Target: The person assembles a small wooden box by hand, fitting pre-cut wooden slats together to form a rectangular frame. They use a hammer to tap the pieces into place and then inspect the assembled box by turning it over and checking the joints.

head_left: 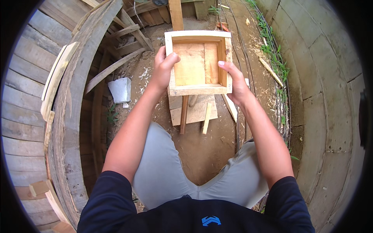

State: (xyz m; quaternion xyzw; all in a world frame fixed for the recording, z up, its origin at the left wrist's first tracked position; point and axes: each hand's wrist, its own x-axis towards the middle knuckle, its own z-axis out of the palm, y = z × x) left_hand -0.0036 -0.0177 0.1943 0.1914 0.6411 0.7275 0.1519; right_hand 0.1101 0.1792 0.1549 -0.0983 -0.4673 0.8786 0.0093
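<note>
From my remote seat, I see a shallow square wooden box (199,62), open side up, held in the air in front of the person, above bare dirt ground (202,151) at the centre of the scene. Its pale frame surrounds a floor of two orange-brown boards laid side by side. My left hand (163,66) is closed on the box's left wall, thumb hooked over the rim into the inside and fingers wrapped behind. My right hand (235,79) clamps the near right corner, thumb lying along the inner face of the right wall and fingers under the outside. Both forearms rise from the near edge, out of dark blue sleeves, with grey trousers spread over the knees below them. Directly under the box, on the ground, lie a few flat offcut boards (194,110) and thin wood strips (184,112), partly hidden by the box itself. To the left of them sits a grey concrete block (120,90) among pale shavings. Farther left curves a weathered plank structure (74,108) with loose slats leaning on it. On the right a concrete wall (330,97) runs from near to far, with a line of green weeds (278,62) and thin dark rods (235,35) along its foot.
</note>
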